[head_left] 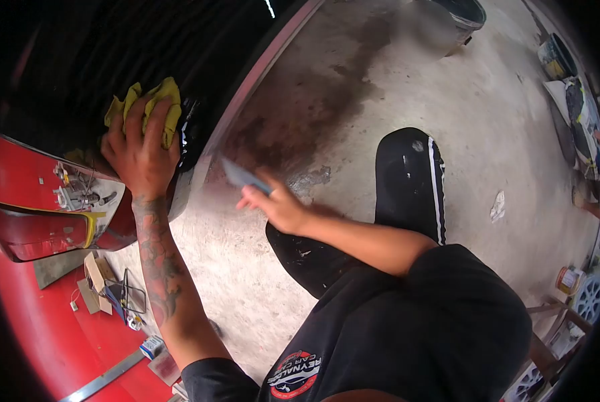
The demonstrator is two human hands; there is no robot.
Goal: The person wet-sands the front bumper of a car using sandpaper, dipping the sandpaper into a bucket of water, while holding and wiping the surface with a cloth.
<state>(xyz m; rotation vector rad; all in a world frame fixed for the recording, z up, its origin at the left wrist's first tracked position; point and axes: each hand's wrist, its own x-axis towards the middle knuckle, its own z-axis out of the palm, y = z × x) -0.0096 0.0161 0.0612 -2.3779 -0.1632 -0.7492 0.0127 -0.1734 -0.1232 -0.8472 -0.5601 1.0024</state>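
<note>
A yellow cloth [154,110] is pressed against a black panel [79,60] by the left hand [139,151], its fingers slightly spread and bent over the folds, which are bunched beneath them. A flat grey-blue tool [238,175], blurred, appears to be pinched between the thumb and fingers of the half-curled right hand [280,204]; it is held near the panel's edge, and whether the two touch cannot be told.

The wiping is judged to be under way. A gloss is shown by the panel, with bright glints beside the cloth, but which parts have been covered and which are left cannot be told. The tool's part in the work is not made clear.

A dark bucket [471,15] is cut off by the top of the view, and its contents cannot be made out. Another bucket [556,57] is seen at the far right, dark inside. Below it, a tin [568,280] is set near a wheel [589,295]; what it holds is not shown. An opened carton [98,281] is seen at the lower left, its contents unclear.
</note>
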